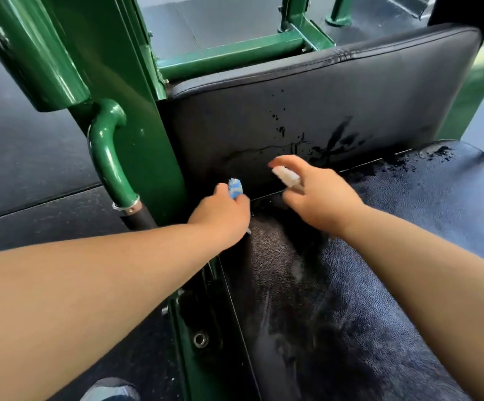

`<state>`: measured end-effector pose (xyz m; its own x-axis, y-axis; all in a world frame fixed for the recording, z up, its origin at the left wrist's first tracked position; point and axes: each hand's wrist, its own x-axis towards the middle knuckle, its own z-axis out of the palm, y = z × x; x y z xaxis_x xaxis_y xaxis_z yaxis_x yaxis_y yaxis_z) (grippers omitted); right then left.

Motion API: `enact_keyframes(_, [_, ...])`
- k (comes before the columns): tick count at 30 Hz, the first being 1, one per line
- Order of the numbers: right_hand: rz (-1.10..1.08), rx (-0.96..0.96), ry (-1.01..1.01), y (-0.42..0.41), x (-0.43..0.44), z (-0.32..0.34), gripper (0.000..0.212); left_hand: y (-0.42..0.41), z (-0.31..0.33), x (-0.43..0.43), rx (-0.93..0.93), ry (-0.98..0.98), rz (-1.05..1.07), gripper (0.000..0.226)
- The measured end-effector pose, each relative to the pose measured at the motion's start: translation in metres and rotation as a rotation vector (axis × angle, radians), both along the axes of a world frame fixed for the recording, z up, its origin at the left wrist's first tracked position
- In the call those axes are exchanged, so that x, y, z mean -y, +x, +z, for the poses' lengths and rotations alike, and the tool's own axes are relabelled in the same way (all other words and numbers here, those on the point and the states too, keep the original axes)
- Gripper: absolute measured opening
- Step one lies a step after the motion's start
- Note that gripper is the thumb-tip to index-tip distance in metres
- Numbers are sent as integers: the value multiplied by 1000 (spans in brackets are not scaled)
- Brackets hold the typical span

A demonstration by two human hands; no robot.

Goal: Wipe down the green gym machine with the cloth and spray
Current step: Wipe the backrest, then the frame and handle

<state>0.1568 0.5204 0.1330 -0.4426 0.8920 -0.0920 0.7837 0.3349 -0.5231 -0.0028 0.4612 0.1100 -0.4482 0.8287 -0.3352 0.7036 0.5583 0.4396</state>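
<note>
Head view showed the left hand (223,215) curled round a bunched blue-and-white cloth (235,189) at the lower left corner of the black back pad (322,96), just beside the machine's green upright (136,117). The right hand (319,198) gripped a small pale spray bottle (285,175) in front of the back pad's lower edge. The bottle's long axis slanted up and left from the palm, its head aimed at the back pad. Wet streaks (336,140) marked the back pad above it.

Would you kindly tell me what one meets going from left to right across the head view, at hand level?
green handle → left hand gripping the cloth → right hand holding the spray bottle
</note>
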Motion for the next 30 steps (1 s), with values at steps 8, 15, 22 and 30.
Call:
enact_keyframes(8, [-251, 58, 61, 59, -21, -3, 52, 49, 3, -63, 11, -52, -492, 17])
enact_keyframes(15, [-201, 172, 101, 60, -21, -12, 55, -1, -12, -50, -106, -157, -467, 40])
enact_keyframes(22, [-209, 147, 139, 61, -21, -15, 53, -14, -3, -21, -263, -249, -355, 31])
enact_keyframes(30, [-248, 163, 136, 56, -22, -15, 51, 65, -4, -83, 21, 141, -494, 37])
